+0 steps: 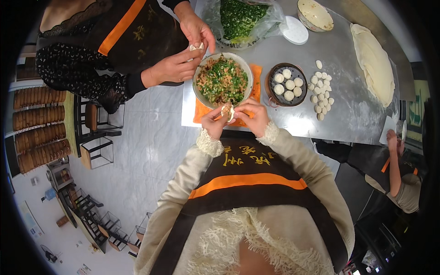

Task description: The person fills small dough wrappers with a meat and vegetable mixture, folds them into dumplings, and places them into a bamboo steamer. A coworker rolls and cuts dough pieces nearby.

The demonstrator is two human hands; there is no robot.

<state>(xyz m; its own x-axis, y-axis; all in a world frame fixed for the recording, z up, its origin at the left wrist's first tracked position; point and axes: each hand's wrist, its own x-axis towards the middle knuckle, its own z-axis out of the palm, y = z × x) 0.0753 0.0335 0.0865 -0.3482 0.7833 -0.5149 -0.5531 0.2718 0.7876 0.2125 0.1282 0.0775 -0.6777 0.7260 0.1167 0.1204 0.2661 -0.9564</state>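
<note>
My left hand point(213, 123) cups a dough wrapper with filling point(227, 112) just over the near rim of a large bowl. Its fingers lie under and beside the wrapper, while my right hand point(253, 115) pinches the wrapper's right edge. Chopped meat and green herb filling point(223, 79) heaps the bowl point(250, 77), which rests on an orange cloth point(256, 74). Right of it, a round dark steamer point(269, 86) holds several round white buns point(289, 84). Small dough pieces point(321, 97) lie farther right on the metal table.
A co-worker's hands point(178, 62) hold another wrapper point(196, 47) at the bowl's far left. Chopped greens point(244, 17) fill a plastic bag behind. Beyond stand a white lid point(295, 31) and an enamel bowl point(315, 15). A long dough mass point(373, 65) and another person point(395, 172) are at right.
</note>
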